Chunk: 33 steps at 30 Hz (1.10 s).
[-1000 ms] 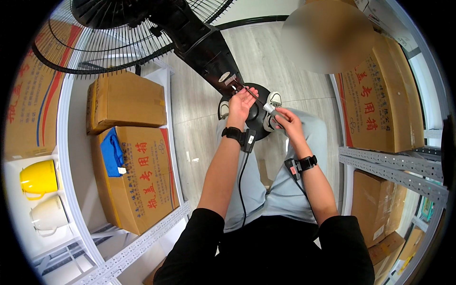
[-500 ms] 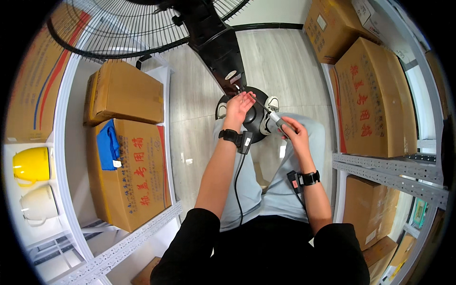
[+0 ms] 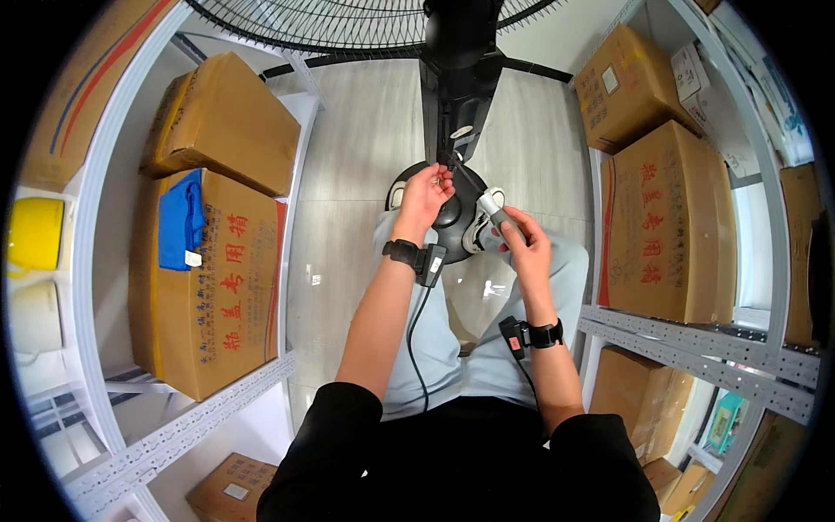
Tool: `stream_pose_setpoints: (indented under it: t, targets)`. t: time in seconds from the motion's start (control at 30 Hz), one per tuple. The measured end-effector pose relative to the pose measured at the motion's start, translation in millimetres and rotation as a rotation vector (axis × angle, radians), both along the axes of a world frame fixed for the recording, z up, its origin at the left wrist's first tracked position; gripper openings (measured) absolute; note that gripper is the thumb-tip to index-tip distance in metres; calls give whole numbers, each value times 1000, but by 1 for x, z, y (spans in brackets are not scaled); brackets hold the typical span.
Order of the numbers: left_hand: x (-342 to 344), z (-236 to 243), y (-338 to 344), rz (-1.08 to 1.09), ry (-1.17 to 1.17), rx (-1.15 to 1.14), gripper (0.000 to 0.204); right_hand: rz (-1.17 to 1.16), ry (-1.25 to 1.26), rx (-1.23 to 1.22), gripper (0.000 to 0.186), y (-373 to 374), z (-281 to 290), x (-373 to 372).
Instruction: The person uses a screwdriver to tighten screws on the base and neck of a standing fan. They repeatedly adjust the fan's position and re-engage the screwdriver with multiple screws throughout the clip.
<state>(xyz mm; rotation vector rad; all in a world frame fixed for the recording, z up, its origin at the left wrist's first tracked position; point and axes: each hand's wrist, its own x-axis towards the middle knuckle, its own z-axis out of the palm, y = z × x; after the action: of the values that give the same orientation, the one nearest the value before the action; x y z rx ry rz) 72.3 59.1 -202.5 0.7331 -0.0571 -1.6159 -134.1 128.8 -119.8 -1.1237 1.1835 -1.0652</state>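
Before me stands a black pedestal fan, its column (image 3: 459,100) running down to a round base (image 3: 448,228) between my shoes. My right hand (image 3: 527,252) is closed round the grey handle of a screwdriver (image 3: 504,213). The screwdriver's shaft slants up and left, its tip at the lower part of the column. Just left of that tip, my left hand (image 3: 422,204) has its fingers curled together close to the column. Whatever those fingers may pinch is too small to make out. Both wrists wear black straps with small cabled boxes.
Metal shelves flank me on both sides. Cardboard boxes fill the left rack (image 3: 222,278) and the right rack (image 3: 665,226). A blue cloth (image 3: 181,222) drapes over a left box, near a yellow mug (image 3: 36,233) and a white one. The fan's wire grille (image 3: 348,30) overhangs the far side.
My view has swung, so the fan column now looks more upright and central. The left fingers, spread before, have curled together. The right hand still holds the screwdriver against the column.
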Motion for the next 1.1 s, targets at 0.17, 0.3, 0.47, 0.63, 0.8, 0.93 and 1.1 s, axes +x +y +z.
stream_pose_setpoints:
  t: [0.17,0.3,0.47,0.63,0.8,0.93,1.1]
  targets:
    - [9,9,1,-105,3,-110,18,10,-37,11,31,-3,-1,15]
    - [8,21,8,-123,-1,-195,20,8,6,3,32,-3,2,26]
    - [0,34,14,-98,-61,-249,19,24,-98,49,34,-1,-6,28]
    - [2,30,12,-142,-91,-262,18,73,-451,340,40,-6,-11,25]
    - [2,30,11,-142,-51,-285,19,48,-174,162,34,-3,-11,32]
    - [0,32,11,-136,-33,-293,20,57,-28,40,34,-2,-11,32]
    - [0,31,11,-127,-41,-292,21,76,-172,145,36,-4,-7,31]
